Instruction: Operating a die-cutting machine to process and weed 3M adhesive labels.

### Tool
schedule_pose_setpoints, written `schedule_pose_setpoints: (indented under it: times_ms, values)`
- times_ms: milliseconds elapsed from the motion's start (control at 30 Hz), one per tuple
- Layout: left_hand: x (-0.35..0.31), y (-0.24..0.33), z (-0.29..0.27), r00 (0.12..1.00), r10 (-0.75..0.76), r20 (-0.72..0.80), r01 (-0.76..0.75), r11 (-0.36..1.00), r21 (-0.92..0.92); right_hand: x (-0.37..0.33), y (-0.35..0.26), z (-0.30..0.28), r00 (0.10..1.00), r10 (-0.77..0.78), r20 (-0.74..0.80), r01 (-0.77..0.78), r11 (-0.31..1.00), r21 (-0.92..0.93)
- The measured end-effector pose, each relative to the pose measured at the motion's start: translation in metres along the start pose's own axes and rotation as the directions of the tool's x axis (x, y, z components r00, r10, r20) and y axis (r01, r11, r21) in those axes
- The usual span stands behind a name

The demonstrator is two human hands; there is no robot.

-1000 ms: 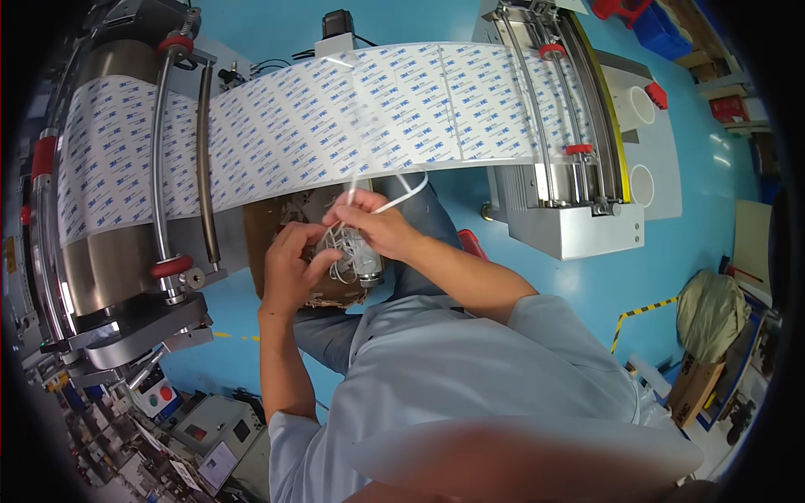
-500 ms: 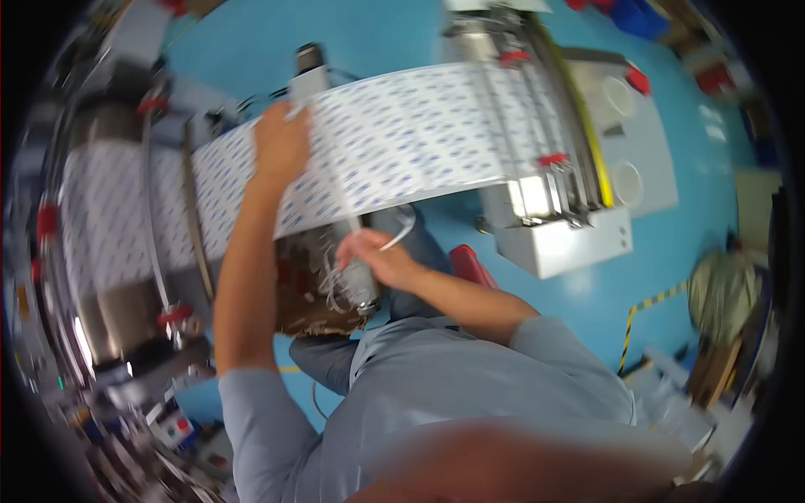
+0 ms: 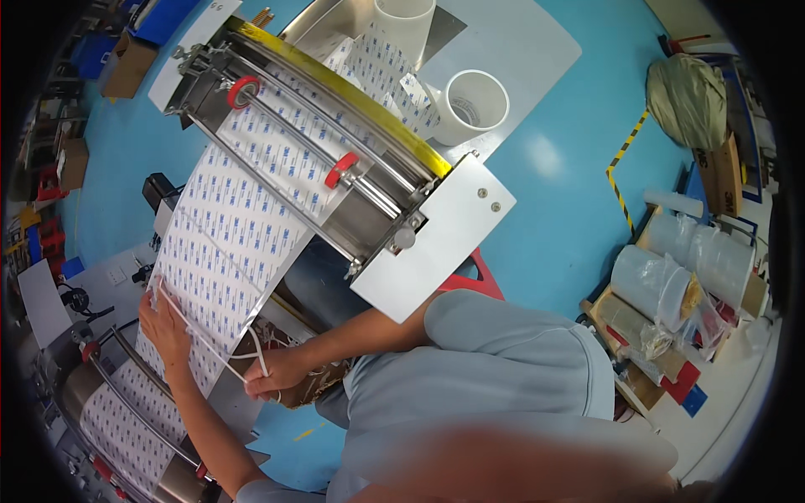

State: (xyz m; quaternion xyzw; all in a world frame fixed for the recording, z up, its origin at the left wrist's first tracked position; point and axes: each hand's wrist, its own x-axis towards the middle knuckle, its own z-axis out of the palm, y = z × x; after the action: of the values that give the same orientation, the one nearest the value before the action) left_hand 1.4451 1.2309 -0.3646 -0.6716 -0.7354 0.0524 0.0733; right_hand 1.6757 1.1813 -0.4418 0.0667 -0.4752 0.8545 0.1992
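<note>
A long sheet printed with blue marks (image 3: pixel 239 222) runs slantwise between two sets of rollers. Across its width, a narrow white strip (image 3: pixel 198 329) stretches fairly straight between my hands. My left hand (image 3: pixel 168 331) lies at the sheet's far left edge, with its fingers closed on the upper end of the strip. At the near edge my right hand (image 3: pixel 281 375) grips the other end in closed fingers. A loose white loop of strip stands up beside that hand. Below it, an open brown box (image 3: pixel 293 394) with white scraps is partly hidden by my right hand and arm.
A roller unit with red collars (image 3: pixel 340 170) and a white end housing (image 3: pixel 436 239) stands ahead. Beyond it are white cores (image 3: pixel 476 105) on a grey table. A curved roller frame (image 3: pixel 142 411) lies at lower left. Wrapped rolls (image 3: pixel 654 285) sit at right.
The view has swung, so the roller unit is nearer the middle and my hands appear farther left and lower. Both hands stay at opposite edges of the sheet, with the strip between them.
</note>
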Motion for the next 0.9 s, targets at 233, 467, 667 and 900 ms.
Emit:
schedule_pose_setpoints:
  times_ms: [233,467,667,900]
  values:
    - [-0.02,-0.024,0.016,0.984,-0.031,-0.175,0.001,0.986,-0.168,-0.004,0.033,0.001,1.0,-0.004,-0.027,0.003,0.998,-0.065]
    - [-0.026,0.023,-0.002,0.934,-0.354,0.039,0.333,0.83,-0.447,0.009,0.073,0.004,0.992,-0.097,-0.08,0.081,0.979,-0.186]
    - [-0.028,0.046,-0.012,0.837,-0.526,0.153,0.509,0.644,-0.571,0.006,0.087,0.007,0.989,-0.102,-0.11,0.084,0.984,-0.155]
    - [-0.065,0.054,-0.019,0.811,-0.551,0.199,0.556,0.617,-0.558,0.0,0.086,0.008,0.985,-0.123,-0.119,0.111,0.988,-0.102]
